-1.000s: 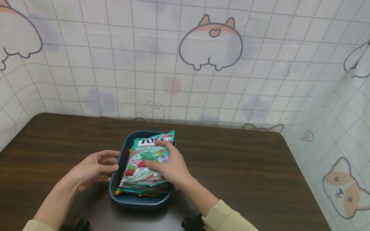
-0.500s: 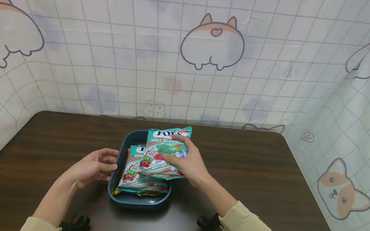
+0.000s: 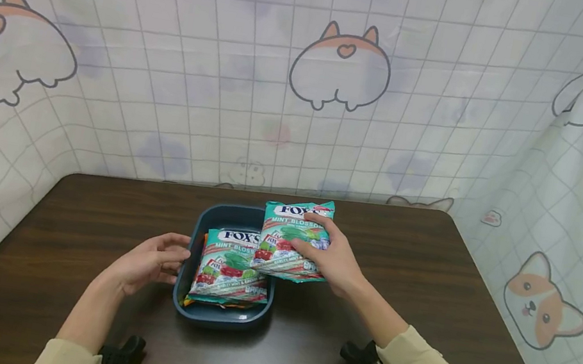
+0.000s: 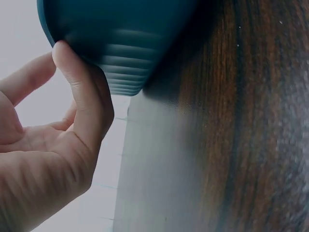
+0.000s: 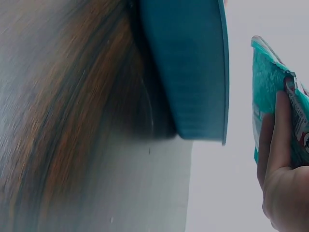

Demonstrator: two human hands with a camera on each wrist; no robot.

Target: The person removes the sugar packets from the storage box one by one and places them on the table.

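Observation:
My right hand [image 3: 335, 257] holds a teal bag of Fox's mint candy [image 3: 283, 242], its fingers and thumb around the right side. In the right wrist view this candy bag [image 5: 270, 77] is well above the bin's rim. A dark blue plastic bin [image 3: 182, 286] stands on the table, and the held bag overlaps its right rim in the head view. Inside lies another teal candy bag [image 3: 229, 272], with an orange-yellow edge showing beneath it. My left hand [image 3: 151, 264] rests its fingertips against the bin's left rim; the left wrist view shows a fingertip [image 4: 62, 50] right at that edge.
The dark wood table [image 3: 426, 284] extends to both sides of the bin. A white grid-patterned cloth with cartoon corgis [image 3: 340, 73] hangs behind it and along the sides. Black wrist cameras [image 3: 359, 354] sit below each forearm near the tabletop.
My right hand has lifted the top candy bag out of the bin and carried it rightward, uncovering the similar bag below. The left hand stays at the bin's left rim.

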